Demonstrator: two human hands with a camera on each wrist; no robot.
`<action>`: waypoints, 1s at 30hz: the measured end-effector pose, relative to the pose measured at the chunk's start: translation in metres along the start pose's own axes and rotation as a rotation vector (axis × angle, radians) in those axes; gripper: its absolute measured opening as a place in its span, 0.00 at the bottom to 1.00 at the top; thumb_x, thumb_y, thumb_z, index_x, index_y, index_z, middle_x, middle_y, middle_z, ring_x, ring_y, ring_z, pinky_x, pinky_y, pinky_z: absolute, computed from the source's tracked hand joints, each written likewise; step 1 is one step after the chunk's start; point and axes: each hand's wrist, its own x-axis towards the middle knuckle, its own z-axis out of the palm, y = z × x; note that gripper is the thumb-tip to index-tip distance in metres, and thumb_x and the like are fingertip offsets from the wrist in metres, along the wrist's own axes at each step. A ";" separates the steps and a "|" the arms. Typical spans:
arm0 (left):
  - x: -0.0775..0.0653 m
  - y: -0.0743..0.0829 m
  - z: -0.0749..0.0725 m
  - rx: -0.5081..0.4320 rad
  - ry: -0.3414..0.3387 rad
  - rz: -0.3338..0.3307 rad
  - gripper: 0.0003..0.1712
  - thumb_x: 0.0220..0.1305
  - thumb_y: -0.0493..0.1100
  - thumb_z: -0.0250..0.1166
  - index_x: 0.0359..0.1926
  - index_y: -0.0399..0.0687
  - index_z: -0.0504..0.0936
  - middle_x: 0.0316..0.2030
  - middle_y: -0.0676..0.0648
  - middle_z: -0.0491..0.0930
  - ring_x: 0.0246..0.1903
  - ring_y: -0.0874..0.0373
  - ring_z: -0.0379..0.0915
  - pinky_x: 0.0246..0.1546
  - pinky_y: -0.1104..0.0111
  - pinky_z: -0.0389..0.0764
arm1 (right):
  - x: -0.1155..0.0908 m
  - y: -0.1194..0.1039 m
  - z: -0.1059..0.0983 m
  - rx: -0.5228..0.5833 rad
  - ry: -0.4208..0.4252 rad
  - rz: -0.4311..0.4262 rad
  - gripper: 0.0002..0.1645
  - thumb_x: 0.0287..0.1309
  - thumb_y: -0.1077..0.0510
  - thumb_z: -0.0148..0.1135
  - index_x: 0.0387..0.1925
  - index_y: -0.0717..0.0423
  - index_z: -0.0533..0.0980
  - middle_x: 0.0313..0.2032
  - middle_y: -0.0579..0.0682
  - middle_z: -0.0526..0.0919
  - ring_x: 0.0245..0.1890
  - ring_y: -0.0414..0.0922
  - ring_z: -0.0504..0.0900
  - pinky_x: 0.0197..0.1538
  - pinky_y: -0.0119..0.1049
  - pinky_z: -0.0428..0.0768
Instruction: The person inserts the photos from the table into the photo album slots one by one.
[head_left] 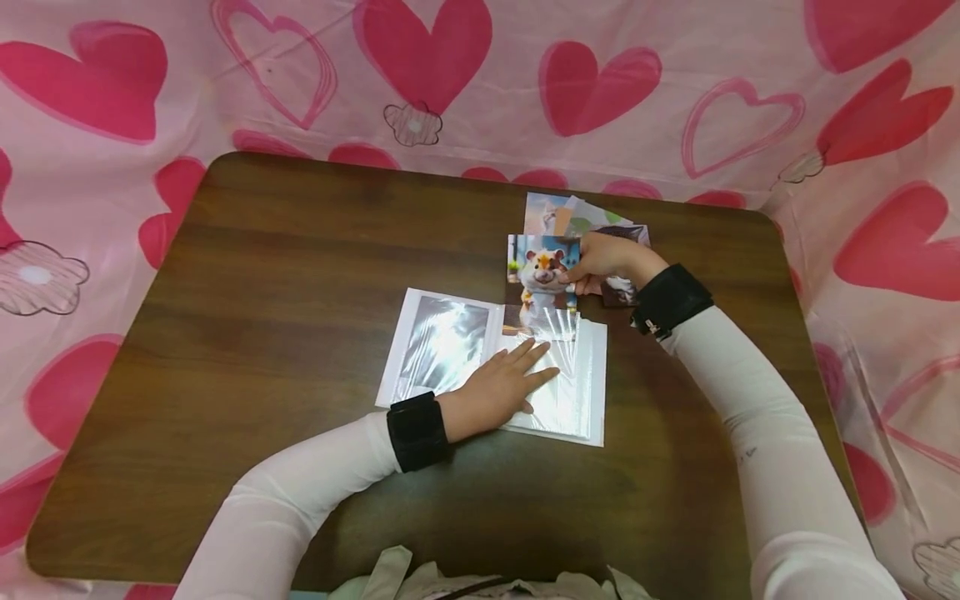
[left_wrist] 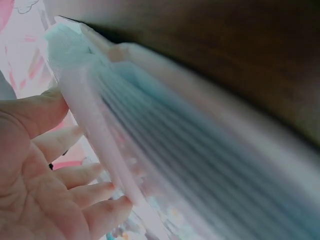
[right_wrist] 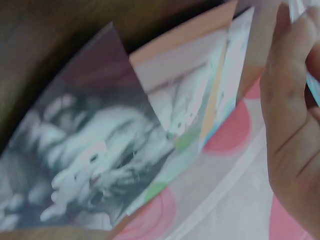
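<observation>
An open photo album [head_left: 599, 383] with clear sleeves lies on the table. My right hand [head_left: 609, 260] pinches the right edge of a hamster photo [head_left: 542, 273] between thumb and fingers. The photo's lower end is inside the top of the clear sleeve on the right-hand page. My left hand [head_left: 498, 392] rests on that page with fingers spread, just below the photo. In the left wrist view the left fingers [left_wrist: 85, 192] lie straight along the album's stacked pages [left_wrist: 165, 145].
Behind the album, partly under my right hand, several loose photos overlap: a kitten photo [right_wrist: 100, 150] and a light one with an orange border [right_wrist: 185, 85] among them. All lie on a dark wooden table [head_left: 300, 242]. A pink heart-print cloth [head_left: 517, 100] hangs behind.
</observation>
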 end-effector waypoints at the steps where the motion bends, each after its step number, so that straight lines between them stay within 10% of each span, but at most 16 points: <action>1: -0.001 0.001 0.000 0.011 0.006 0.011 0.37 0.62 0.47 0.63 0.71 0.51 0.62 0.73 0.40 0.50 0.71 0.47 0.42 0.63 0.49 0.64 | 0.001 0.001 0.001 0.005 -0.014 0.001 0.16 0.59 0.58 0.63 0.35 0.72 0.81 0.12 0.45 0.81 0.15 0.40 0.79 0.24 0.33 0.80; 6: -0.009 0.005 -0.001 0.067 0.027 0.107 0.34 0.64 0.44 0.62 0.70 0.53 0.64 0.73 0.42 0.53 0.71 0.50 0.45 0.62 0.51 0.67 | 0.005 0.012 0.005 0.093 0.199 -0.063 0.25 0.64 0.54 0.58 0.56 0.67 0.72 0.14 0.45 0.73 0.13 0.41 0.68 0.20 0.35 0.68; 10: -0.019 0.008 0.000 0.094 0.007 0.196 0.34 0.64 0.43 0.62 0.70 0.53 0.64 0.72 0.44 0.56 0.70 0.50 0.47 0.61 0.52 0.69 | 0.006 0.020 0.012 0.110 0.329 -0.149 0.17 0.65 0.59 0.55 0.50 0.68 0.76 0.13 0.47 0.70 0.12 0.41 0.63 0.21 0.37 0.65; 30: -0.024 0.009 0.011 0.152 0.023 0.218 0.33 0.68 0.37 0.55 0.72 0.51 0.59 0.74 0.45 0.52 0.71 0.52 0.44 0.64 0.47 0.63 | -0.002 0.020 0.043 0.062 -0.040 -0.167 0.12 0.57 0.65 0.63 0.39 0.71 0.83 0.31 0.50 0.87 0.07 0.34 0.54 0.17 0.30 0.58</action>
